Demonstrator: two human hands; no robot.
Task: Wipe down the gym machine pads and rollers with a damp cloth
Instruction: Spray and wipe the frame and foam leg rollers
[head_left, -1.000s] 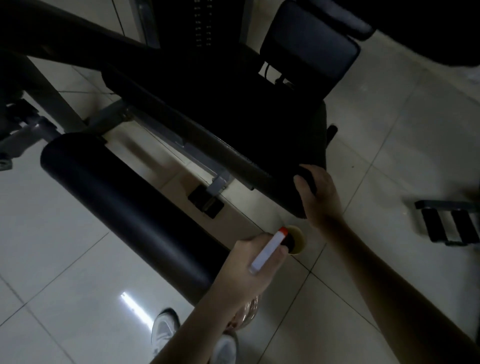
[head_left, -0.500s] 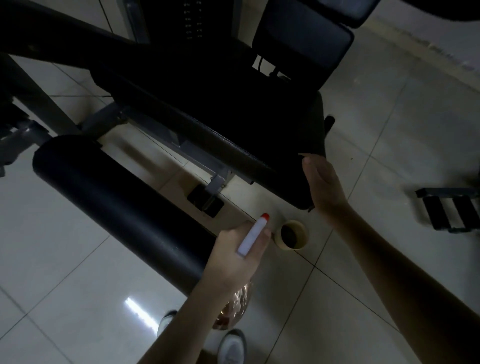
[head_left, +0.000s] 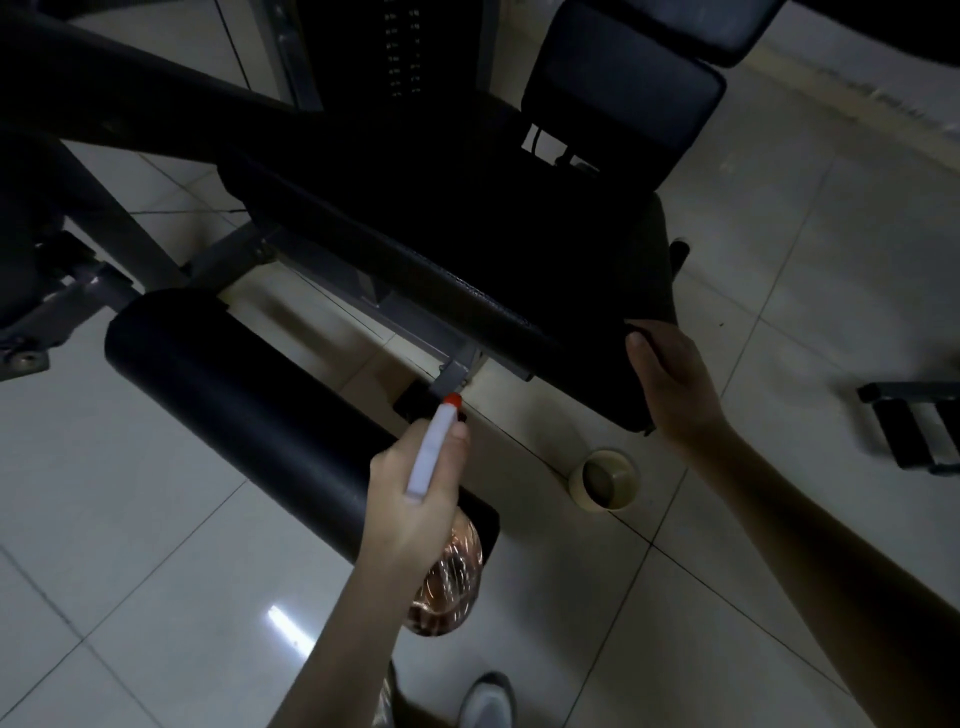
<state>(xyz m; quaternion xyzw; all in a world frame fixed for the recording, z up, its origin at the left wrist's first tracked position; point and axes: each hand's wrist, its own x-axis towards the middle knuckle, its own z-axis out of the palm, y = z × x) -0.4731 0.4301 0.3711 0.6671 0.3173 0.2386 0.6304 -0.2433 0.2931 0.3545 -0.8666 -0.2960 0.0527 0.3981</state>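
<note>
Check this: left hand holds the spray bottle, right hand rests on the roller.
Wrong on one point. The head view shows the right hand resting on the seat pad, at its corner, not on the roller. The left hand does hold the spray bottle.

I log one beige ring-shaped roll (head_left: 604, 480), open end up, standing on the pale tiled floor (head_left: 831, 234). Right of the roll, well apart: a dark barred metal frame (head_left: 914, 426), partly cut off. Below-left of the roll: a white shoe (head_left: 485, 701).
</note>
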